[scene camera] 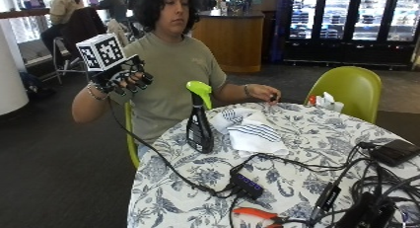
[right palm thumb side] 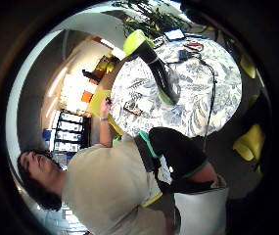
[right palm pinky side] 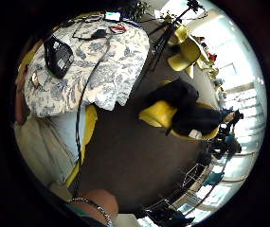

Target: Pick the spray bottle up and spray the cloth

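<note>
At the left of the outside view, the gloved right hand (scene camera: 124, 79) is raised in the air beside the person's shoulder, well apart from the table. Its fingers are spread and only a little bent, and it holds nothing.

Next comes the round table (scene camera: 308, 139), covered with a white cloth printed with blue flowers. The spray bottle (scene camera: 199, 120) stands upright on it near the edge in front of the person; it has a dark body and a bright green trigger head. Nobody touches it. In the thumb side palm view the same bottle (right palm thumb side: 156, 66) is seen standing on the printed cover.

Just beside the bottle, on its right, lies the cloth (scene camera: 251, 129), white with dark blue stripes, folded and a little crumpled. It is near the bottle, but I cannot tell if they touch.

Behind the cloth, the bare left hand (scene camera: 265, 94) rests at the far edge of the table with its fingers curled loosely.

More to the front there is a small black hub (scene camera: 246, 184) with cables going out of it, and orange pliers (scene camera: 259, 214) near the front edge. At the right, 1 black flat device (scene camera: 394, 151) lies among more cables, and a green chair (scene camera: 348, 90) stands behind the table.
</note>
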Tool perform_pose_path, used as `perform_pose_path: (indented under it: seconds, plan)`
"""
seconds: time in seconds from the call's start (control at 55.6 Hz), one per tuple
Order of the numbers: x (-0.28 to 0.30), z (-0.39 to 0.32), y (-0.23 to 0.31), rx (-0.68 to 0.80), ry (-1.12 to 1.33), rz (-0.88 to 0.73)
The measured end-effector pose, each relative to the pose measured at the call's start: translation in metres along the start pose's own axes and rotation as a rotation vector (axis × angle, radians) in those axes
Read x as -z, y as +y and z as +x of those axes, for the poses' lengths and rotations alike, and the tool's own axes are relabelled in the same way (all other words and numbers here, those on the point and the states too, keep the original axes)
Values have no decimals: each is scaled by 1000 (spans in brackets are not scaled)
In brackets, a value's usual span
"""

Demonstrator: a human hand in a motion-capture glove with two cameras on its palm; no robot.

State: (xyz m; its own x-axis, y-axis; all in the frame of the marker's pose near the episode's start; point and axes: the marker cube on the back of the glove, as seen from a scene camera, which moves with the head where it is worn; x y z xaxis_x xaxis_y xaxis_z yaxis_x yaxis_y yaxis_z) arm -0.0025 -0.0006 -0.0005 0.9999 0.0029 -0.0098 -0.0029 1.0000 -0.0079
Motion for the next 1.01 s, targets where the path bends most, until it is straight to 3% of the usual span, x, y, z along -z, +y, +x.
perform_pose_path:
  seconds: [0.414, 0.54, 0.63, 0.72, 1.008]
  plan:
    - [-2, -21, -8, 35, 18, 44]
    - [-21, -27, -21, -7, -205, 74]
    - [-32, -37, -26, -44, -501, 106]
    - [-48, -50, -32, -80, -723, 213]
    - [-96, -74, -78, -132, -855, 394]
